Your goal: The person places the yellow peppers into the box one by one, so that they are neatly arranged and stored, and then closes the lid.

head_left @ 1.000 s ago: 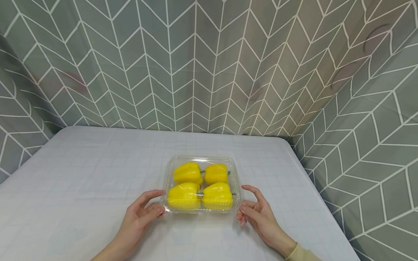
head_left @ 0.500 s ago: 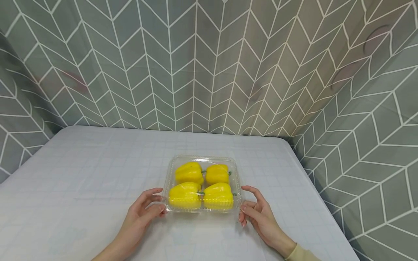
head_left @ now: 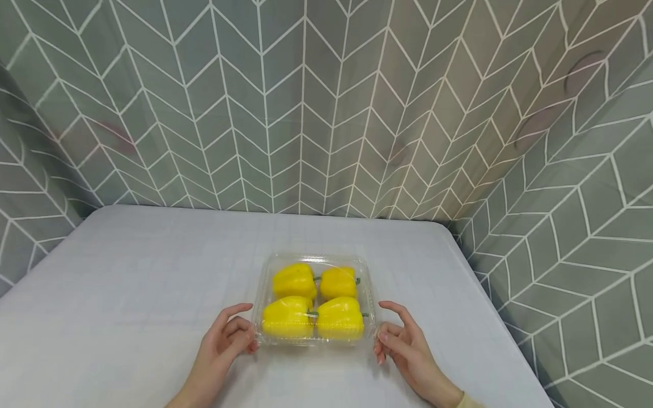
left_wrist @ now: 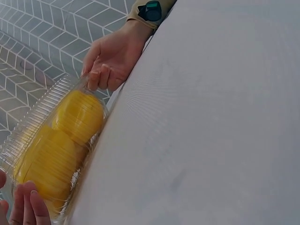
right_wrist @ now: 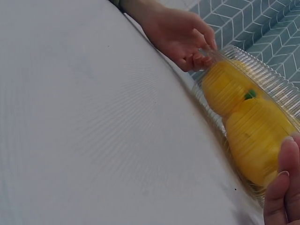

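A clear plastic clamshell box (head_left: 316, 341) with a ribbed edge sits on the white-covered table. Inside it lie several yellow bell peppers (head_left: 340, 318) with green stems, in two rows. My left hand (head_left: 224, 340) holds the box's near left corner, its thumb low at the rim and its index finger stretched along the side. At the near right corner my right hand (head_left: 408, 345) pinches the rim with thumb and curled fingers, the index finger raised off the side. Both wrist views show the fingertips right at the ribbed rim; the box's underside is hidden.
White cloth covers the table (head_left: 153, 272), whose far edge runs just before a grey curtain (head_left: 285, 113) with white chevron lines. The curtain continues close along the right side. A dark watch-like device (left_wrist: 151, 11) sits on the right wrist.
The whole head view has shifted slightly, so everything sits lower. The box moved a little to the right, then stayed about there. Both hands keep at its near corners, the left index finger slightly farther out.
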The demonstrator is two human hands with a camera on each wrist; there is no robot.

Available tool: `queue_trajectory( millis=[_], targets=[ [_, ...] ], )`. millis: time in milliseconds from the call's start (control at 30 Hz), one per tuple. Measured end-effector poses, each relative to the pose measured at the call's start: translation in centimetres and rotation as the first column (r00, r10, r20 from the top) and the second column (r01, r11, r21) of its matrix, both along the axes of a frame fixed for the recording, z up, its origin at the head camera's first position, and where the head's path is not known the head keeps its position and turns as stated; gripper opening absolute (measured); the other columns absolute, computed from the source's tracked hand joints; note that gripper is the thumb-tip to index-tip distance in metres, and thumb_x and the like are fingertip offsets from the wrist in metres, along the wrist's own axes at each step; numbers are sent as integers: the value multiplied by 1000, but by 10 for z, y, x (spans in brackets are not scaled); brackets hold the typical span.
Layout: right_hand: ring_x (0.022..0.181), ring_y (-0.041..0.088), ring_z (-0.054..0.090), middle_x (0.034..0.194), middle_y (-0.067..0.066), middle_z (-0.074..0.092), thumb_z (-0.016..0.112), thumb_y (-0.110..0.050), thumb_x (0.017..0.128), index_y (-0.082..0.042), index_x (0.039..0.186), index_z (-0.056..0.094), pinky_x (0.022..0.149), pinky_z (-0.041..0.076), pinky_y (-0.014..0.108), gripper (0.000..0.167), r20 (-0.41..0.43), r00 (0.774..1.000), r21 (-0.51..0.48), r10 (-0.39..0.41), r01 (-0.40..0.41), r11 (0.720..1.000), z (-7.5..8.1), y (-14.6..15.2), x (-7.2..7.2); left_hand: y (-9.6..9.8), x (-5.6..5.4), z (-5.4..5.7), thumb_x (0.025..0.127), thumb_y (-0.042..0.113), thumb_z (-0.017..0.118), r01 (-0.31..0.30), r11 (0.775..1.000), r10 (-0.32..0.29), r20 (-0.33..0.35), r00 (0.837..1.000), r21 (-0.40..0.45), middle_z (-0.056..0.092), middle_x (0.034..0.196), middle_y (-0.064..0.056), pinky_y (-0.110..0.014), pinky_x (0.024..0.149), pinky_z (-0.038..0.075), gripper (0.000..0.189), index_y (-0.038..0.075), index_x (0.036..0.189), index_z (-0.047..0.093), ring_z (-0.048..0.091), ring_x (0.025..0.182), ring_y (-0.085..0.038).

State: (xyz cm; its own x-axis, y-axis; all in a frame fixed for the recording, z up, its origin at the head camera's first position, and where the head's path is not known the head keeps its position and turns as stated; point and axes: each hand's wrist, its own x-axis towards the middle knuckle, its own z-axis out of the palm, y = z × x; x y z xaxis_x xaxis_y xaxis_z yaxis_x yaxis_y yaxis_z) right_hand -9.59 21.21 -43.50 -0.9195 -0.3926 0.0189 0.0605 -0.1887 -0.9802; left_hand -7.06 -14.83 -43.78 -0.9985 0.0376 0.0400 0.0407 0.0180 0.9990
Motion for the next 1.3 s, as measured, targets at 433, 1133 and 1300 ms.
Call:
queue_trajectory(
  millis=[433,1133,1300],
  targets=[
    [76,11,62,86,-2,65,45,-3,104,-13,144,31,66,57,21,44,4,1000,-44,4,-4,999,-5,-1,0,-3,-2,-6,100,2,57,40,999,-43,-158,986,-21,60,88,-17,-29,66,60,39,1,136,44,62,70,-24],
    [72,12,62,81,-2,65,45,-12,105,-2,142,31,65,57,24,40,-6,996,56,-88,88,995,1,-8,-11,-6,-8,-3,100,4,57,14,997,-27,-186,982,-72,63,89,-18,-30,65,59,38,3,136,45,63,70,-23],
    [72,12,62,81,-1,65,44,-12,106,-3,141,33,66,58,26,38,-22,996,54,-82,83,995,1,-8,-10,-6,-6,-4,100,4,57,12,997,-25,-178,984,-74,64,88,-14,-29,65,59,38,3,137,45,63,70,-22]
  ],
)
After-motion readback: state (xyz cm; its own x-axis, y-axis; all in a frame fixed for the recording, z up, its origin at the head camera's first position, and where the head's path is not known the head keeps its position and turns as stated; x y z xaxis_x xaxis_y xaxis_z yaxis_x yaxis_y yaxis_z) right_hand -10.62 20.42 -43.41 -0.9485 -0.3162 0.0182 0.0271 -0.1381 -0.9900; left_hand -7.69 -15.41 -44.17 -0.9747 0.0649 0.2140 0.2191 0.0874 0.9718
